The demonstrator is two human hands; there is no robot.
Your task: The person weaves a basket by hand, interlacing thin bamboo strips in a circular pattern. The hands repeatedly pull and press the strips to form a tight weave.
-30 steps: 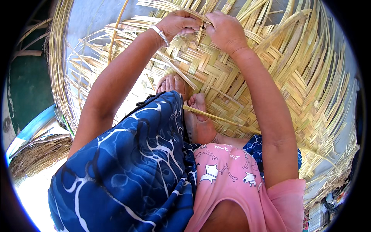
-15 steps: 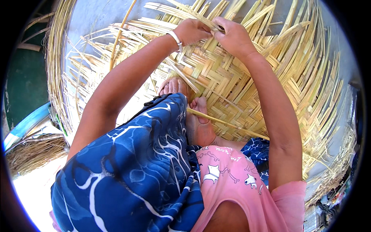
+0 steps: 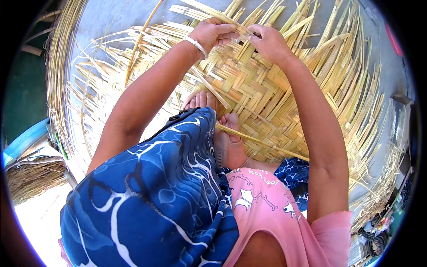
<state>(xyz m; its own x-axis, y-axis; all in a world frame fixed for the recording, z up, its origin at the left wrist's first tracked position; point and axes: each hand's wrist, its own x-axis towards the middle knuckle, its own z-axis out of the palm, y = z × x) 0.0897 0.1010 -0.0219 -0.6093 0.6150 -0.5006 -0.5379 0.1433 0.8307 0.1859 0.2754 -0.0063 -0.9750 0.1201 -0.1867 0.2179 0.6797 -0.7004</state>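
A mat of flat split-cane strips [image 3: 260,91] in a herringbone weave lies under and in front of me, long loose strip ends fanning out along its far and right edges. At its far edge my left hand [image 3: 212,35], with a white bangle on the wrist, pinches a pale cane strip [image 3: 202,8] between thumb and fingers. Close to its right, my right hand [image 3: 270,43] is closed on the end of the same strip, thumb against fingers. The fingers partly hide where the strip meets the weave. My bare feet [image 3: 202,100] rest on the mat.
A loose cane strip [image 3: 262,143] lies across the mat by my foot. Long thin canes [image 3: 60,66] curve along the left side. A brown fibre bundle [image 3: 35,180] and a blue curved object [image 3: 29,142] sit at the lower left. Assorted clutter [image 3: 378,236] is at the lower right.
My left hand has shifted slightly left and its fingers have straightened, so the gap between the hands is wider. The right hand stays almost in place, still closed on the strip.
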